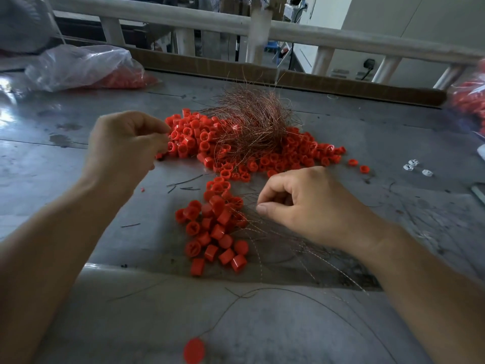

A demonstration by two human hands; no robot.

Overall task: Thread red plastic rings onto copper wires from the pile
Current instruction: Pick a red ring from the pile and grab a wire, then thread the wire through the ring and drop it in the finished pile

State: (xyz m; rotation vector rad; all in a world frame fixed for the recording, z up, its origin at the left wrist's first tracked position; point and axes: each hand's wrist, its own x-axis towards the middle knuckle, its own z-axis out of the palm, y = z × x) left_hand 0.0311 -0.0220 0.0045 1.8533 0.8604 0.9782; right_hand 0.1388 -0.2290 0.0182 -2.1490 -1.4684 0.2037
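Red rings (236,151), small glossy plastic hoops, lie heaped on the dull grey metal table (78,158) around a bristly tangle of thin copper wire (252,119). A second clump (212,227) sits nearer me than the tangle. My left hand (128,145) hovers left of the tangle with its fingers curled. I cannot tell whether it holds a ring. My right hand (309,203), nearer me, draws thumb and forefinger almost together over loose strands; any pinched strand is too fine to see.
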